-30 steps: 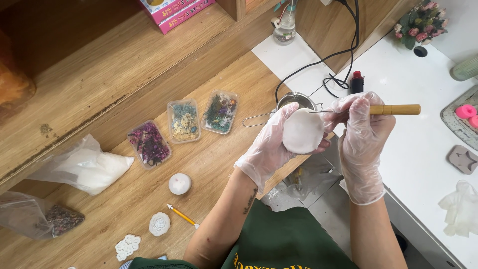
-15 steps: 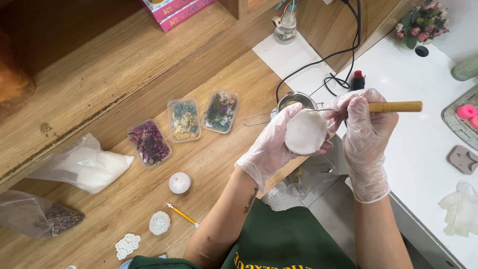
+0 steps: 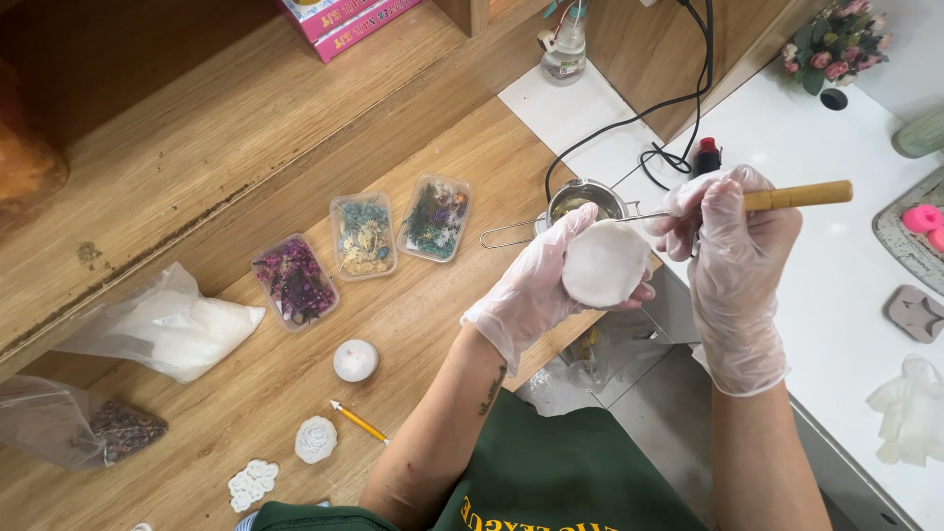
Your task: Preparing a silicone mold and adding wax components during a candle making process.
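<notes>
Wooden counter (image 3: 295, 147); left hand (image 3: 536, 285) cups white disc (image 3: 602, 264), right hand (image 3: 733, 261) grips wooden-handled tool (image 3: 796, 196), tip hidden.

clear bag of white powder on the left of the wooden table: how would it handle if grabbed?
The bag of white powder would probably be floppy: it lies slumped and wrinkled on the wooden table, so it should sag around the fingers. The thin glossy film looks slippery. Its mouth looks loosely gathered, though I cannot tell whether it is sealed, so tipping it may spill powder.
</notes>
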